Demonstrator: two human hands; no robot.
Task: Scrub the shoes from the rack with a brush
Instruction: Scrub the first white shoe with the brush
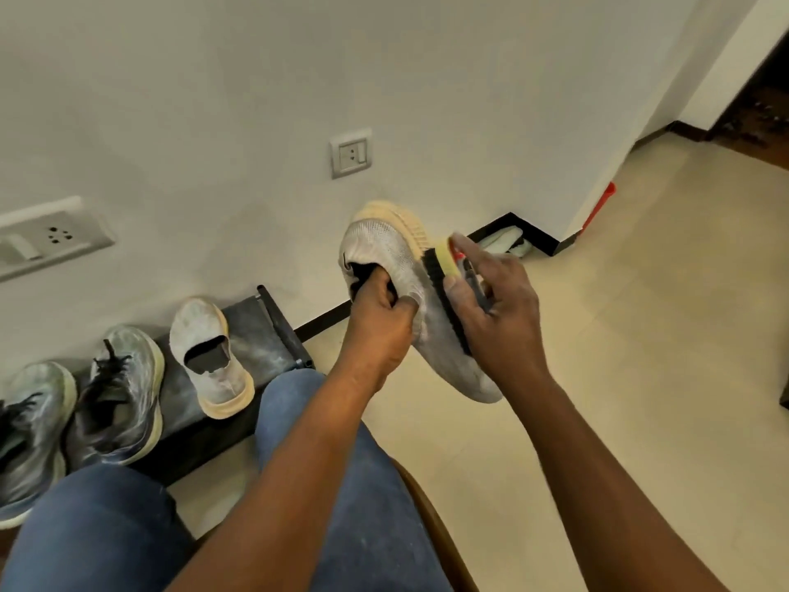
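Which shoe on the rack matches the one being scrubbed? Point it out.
The white slip-on shoe at the rack's right end: laceless with a peach sole, like the held shoe. The other two have black laces.

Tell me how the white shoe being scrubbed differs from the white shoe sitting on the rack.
The held shoe is lifted in the air and tilted, while the rack shoe rests flat on the dark rack. The left hand grips the held shoe's opening and the brush in the right hand lies against its side; nothing touches the rack shoe. Both are whitish knit with pale orange soles.

single head-worn wide-angle view, facing forward and down, close over lap, wall and floor beyond
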